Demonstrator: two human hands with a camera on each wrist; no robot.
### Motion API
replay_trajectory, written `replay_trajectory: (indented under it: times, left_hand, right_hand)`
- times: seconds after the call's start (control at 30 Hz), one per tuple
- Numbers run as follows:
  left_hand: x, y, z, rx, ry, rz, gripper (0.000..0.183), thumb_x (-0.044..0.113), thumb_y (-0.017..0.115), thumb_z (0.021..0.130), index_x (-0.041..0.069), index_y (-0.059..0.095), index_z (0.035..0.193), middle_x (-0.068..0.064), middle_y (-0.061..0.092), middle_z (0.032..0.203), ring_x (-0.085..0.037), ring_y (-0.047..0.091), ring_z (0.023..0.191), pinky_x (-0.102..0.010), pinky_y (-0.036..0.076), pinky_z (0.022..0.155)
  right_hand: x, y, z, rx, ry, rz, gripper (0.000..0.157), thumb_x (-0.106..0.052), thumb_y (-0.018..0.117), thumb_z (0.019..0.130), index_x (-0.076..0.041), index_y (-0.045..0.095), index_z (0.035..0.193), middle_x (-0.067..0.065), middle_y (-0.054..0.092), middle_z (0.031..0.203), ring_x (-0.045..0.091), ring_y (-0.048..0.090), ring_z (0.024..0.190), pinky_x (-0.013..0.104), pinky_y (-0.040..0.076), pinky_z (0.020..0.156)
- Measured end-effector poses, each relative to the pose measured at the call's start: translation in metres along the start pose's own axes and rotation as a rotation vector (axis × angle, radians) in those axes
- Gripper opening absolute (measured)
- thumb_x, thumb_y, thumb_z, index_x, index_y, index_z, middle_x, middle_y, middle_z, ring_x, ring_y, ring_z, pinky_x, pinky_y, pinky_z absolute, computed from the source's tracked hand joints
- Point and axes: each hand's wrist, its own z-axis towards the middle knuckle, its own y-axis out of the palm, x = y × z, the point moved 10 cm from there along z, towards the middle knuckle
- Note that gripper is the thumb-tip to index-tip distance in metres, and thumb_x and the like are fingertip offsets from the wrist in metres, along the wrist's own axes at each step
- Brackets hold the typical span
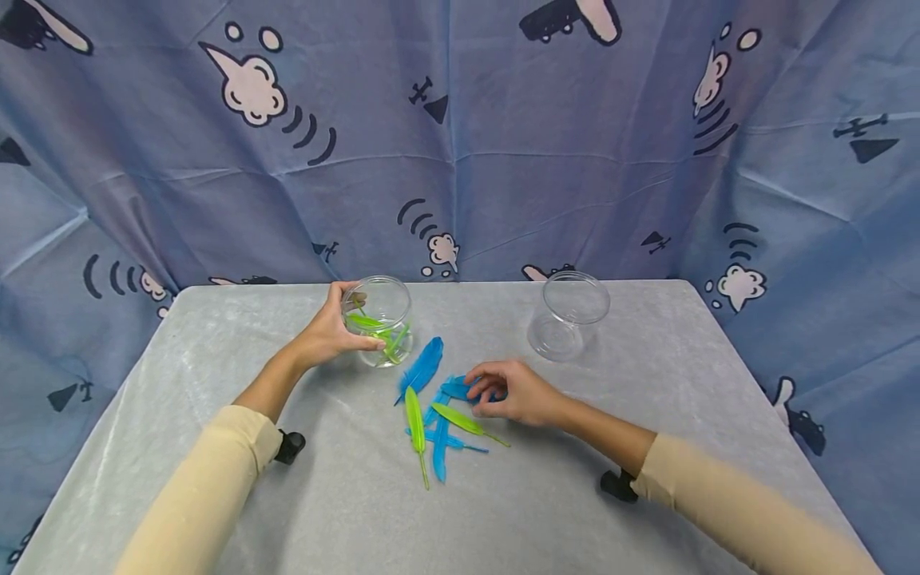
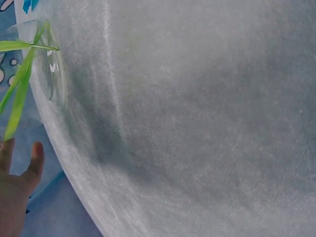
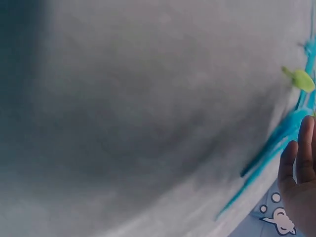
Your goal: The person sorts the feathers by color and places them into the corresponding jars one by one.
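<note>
A clear round jar [image 1: 381,299] with several green feathers [image 1: 374,323] inside stands at the back left of the table. My left hand [image 1: 333,329] holds it from the left side, thumb in front. In the left wrist view the green feathers [image 2: 22,84] show through the clear wall. Blue feathers [image 1: 441,435] and two green feathers [image 1: 415,423] lie in a loose pile in the middle. Over the pile's right side my right hand [image 1: 521,391] bends its fingers loosely, close to a blue feather [image 1: 456,389]. Whether the fingertips touch it is hard to tell.
A second clear jar [image 1: 568,315] stands at the back right of the grey-covered table [image 1: 359,511]. Behind the table's far edge hangs a blue printed curtain [image 1: 503,160]. A single blue feather [image 1: 422,366] lies between the left jar and the pile.
</note>
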Motion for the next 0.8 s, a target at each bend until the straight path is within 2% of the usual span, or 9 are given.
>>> replay_trajectory:
  times: [0.17, 0.33, 0.6, 0.8]
  left_hand:
    - [0.000, 0.000, -0.001, -0.002, -0.001, 0.005, 0.108, 0.015, 0.090, 0.074, 0.004, 0.014, 0.151, -0.025, 0.034, 0.152, -0.038, 0.031, 0.142, -0.056, 0.025, 0.115]
    - [0.001, 0.000, -0.001, 0.000, -0.001, 0.008, 0.108, 0.015, 0.090, 0.074, 0.004, 0.014, 0.151, -0.025, 0.033, 0.152, -0.038, 0.031, 0.142, -0.056, 0.024, 0.115]
    - [0.000, 0.000, -0.001, 0.000, -0.004, 0.016, 0.109, 0.015, 0.089, 0.074, 0.005, 0.014, 0.151, -0.026, 0.033, 0.152, -0.039, 0.030, 0.142, -0.057, 0.024, 0.115]
    - [0.001, 0.000, 0.000, -0.001, 0.011, 0.013, 0.108, 0.014, 0.089, 0.074, 0.003, 0.014, 0.151, -0.027, 0.034, 0.151, -0.039, 0.031, 0.141, -0.057, 0.026, 0.114]
  right_hand:
    - [0.009, 0.009, -0.008, -0.025, 0.030, -0.014, 0.032, -0.004, 0.076, 0.085, 0.001, 0.066, 0.115, 0.010, 0.071, 0.099, 0.013, 0.065, 0.082, 0.027, 0.054, 0.074]
    - [0.015, 0.016, -0.011, -0.043, 0.051, -0.025, 0.037, -0.008, 0.081, 0.082, 0.000, 0.066, 0.115, 0.007, 0.069, 0.097, 0.011, 0.064, 0.080, 0.028, 0.053, 0.074]
    - [0.017, 0.021, -0.012, -0.030, 0.052, -0.074, 0.037, -0.007, 0.083, 0.079, -0.004, 0.068, 0.112, 0.003, 0.066, 0.092, 0.016, 0.063, 0.082, 0.029, 0.053, 0.073]
    - [0.019, 0.024, -0.014, -0.018, 0.045, -0.101, 0.036, -0.006, 0.082, 0.079, -0.004, 0.068, 0.112, 0.000, 0.065, 0.091, 0.015, 0.061, 0.082, 0.026, 0.052, 0.074]
